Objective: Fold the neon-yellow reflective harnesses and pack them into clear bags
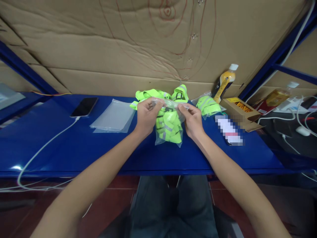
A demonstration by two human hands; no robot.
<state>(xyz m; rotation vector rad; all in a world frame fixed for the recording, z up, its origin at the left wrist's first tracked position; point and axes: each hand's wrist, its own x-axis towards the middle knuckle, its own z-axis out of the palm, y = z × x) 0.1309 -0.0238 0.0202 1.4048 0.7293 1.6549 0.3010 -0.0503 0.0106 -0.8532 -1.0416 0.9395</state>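
A clear plastic bag (169, 127) with a folded neon-yellow strap with grey stripes inside hangs between my two hands, above the blue table. My left hand (147, 115) pinches the bag's top edge on the left side. The top edge's right side is pinched by my right hand (193, 118). Behind the bag, loose neon-yellow straps (152, 95) lie on the table, one part with a black buckle (178, 96). To the right of my right hand sits another clear bag with a neon-yellow strap (208, 105).
Flat clear bags (115, 115) are stacked left of my hands, beside a phone (84, 107) on a white cable. At right are a bottle (225, 84), an open cardboard box (244, 110) and a blurred-out object (229, 130). The blue table (99, 155) meets a cardboard wall.
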